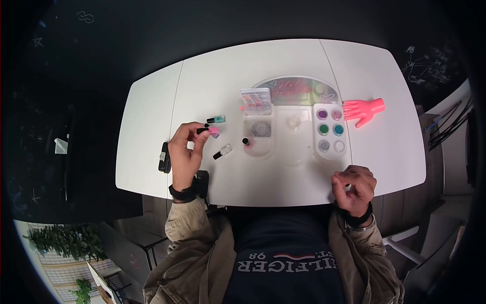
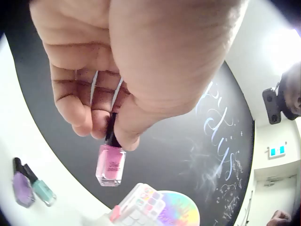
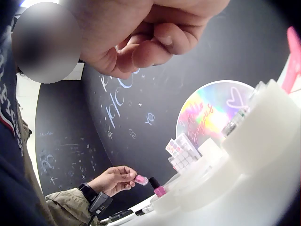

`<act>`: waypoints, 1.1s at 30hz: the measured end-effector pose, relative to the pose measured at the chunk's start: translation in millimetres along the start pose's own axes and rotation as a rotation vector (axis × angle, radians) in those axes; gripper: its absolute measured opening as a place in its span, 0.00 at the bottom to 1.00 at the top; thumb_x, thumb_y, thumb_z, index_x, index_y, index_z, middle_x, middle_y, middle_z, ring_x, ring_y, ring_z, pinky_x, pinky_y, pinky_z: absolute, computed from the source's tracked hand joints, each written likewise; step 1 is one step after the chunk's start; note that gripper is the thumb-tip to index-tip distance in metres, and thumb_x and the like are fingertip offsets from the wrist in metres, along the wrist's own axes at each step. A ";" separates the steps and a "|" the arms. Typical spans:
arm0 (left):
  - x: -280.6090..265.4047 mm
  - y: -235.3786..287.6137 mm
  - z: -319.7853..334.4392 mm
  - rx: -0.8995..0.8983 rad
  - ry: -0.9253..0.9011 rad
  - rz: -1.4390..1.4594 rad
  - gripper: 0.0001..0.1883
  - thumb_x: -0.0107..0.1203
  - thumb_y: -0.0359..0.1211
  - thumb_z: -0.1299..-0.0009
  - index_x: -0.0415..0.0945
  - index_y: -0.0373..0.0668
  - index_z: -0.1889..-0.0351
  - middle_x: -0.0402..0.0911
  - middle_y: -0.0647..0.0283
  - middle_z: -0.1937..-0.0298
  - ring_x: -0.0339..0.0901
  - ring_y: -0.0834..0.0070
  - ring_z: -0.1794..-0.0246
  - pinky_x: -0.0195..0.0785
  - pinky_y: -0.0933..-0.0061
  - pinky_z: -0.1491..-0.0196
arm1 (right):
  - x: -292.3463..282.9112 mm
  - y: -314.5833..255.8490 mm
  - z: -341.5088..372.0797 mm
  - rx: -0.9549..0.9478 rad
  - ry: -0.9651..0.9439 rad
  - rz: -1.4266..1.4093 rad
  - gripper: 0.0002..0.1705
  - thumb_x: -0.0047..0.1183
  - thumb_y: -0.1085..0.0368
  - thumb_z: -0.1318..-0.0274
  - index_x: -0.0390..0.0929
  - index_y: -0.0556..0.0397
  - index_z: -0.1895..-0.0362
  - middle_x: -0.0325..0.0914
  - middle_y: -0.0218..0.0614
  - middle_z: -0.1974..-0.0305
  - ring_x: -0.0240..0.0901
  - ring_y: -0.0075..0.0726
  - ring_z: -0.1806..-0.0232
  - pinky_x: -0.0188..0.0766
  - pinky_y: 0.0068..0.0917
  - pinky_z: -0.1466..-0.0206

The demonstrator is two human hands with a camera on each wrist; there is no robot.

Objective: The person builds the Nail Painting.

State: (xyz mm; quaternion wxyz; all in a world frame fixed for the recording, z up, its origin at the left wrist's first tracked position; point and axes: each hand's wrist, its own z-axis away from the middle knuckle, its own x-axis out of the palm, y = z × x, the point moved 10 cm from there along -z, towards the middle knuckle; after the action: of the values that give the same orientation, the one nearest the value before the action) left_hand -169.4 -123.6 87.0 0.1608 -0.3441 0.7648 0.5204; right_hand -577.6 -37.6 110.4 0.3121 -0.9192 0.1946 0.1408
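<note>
My left hand (image 1: 186, 152) pinches the black cap of a pink nail polish bottle (image 1: 214, 130) between thumb and fingers. In the left wrist view, the pink bottle (image 2: 111, 165) hangs below the fingertips. A teal bottle (image 1: 219, 119) and a purple bottle (image 2: 23, 188) lie on the table near it, and a clear bottle (image 1: 225, 150) lies closer to me. My right hand (image 1: 354, 188) hovers at the table's near edge with its fingers loosely curled; no object shows in it.
The white organizer (image 1: 292, 156) has a tray of colored pots (image 1: 317, 151), a raised case (image 1: 256, 100) and a dark-capped bottle (image 1: 246, 142). A pink model hand (image 1: 365, 110) lies at its right. A black case (image 1: 164, 158) rests beside my left wrist.
</note>
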 end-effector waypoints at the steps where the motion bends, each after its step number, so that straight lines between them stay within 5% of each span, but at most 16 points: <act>1: 4.1 12.4 0.2 0.051 -0.024 0.020 0.11 0.73 0.28 0.26 0.85 0.38 0.50 0.85 0.66 0.63 0.77 0.79 0.67 0.72 0.77 0.60 | 0.1 -0.1 0.2 -0.003 0.002 0.000 0.11 0.72 0.80 0.50 0.85 0.56 0.64 0.77 0.27 0.82 0.73 0.28 0.84 0.66 0.24 0.77; 6: 35.9 60.8 3.3 0.202 -0.161 0.045 0.11 0.74 0.27 0.30 0.85 0.38 0.52 0.85 0.61 0.61 0.78 0.75 0.65 0.72 0.73 0.60 | 0.3 0.4 0.5 0.005 0.002 -0.012 0.11 0.72 0.80 0.50 0.85 0.55 0.65 0.76 0.26 0.82 0.73 0.28 0.84 0.65 0.24 0.77; 11: 68.6 86.9 16.2 0.382 -0.233 0.024 0.14 0.77 0.26 0.36 0.88 0.41 0.53 0.85 0.59 0.55 0.81 0.55 0.54 0.76 0.58 0.48 | -0.3 0.5 1.7 0.007 0.001 -0.009 0.11 0.72 0.80 0.50 0.85 0.55 0.65 0.75 0.25 0.83 0.73 0.27 0.84 0.65 0.24 0.77; 26: 99.9 67.7 18.3 0.399 -0.288 -0.148 0.13 0.77 0.31 0.36 0.89 0.41 0.55 0.85 0.62 0.49 0.81 0.58 0.46 0.77 0.57 0.46 | -1.6 0.7 -0.3 -0.005 -0.002 -0.021 0.11 0.72 0.80 0.50 0.85 0.56 0.64 0.77 0.26 0.82 0.73 0.27 0.85 0.64 0.23 0.77; 33: 70.8 57.1 6.5 0.325 -0.224 -0.106 0.13 0.75 0.30 0.32 0.90 0.40 0.51 0.87 0.59 0.48 0.84 0.57 0.48 0.79 0.62 0.47 | -2.3 0.8 -0.2 0.006 0.004 -0.012 0.11 0.72 0.80 0.50 0.85 0.56 0.65 0.77 0.26 0.82 0.73 0.28 0.85 0.65 0.23 0.77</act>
State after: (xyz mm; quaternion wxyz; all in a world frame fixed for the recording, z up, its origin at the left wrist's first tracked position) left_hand -260.1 -130.4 80.7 0.3252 -0.2934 0.7969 0.4159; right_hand -580.0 -37.6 111.0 0.3154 -0.9197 0.1899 0.1365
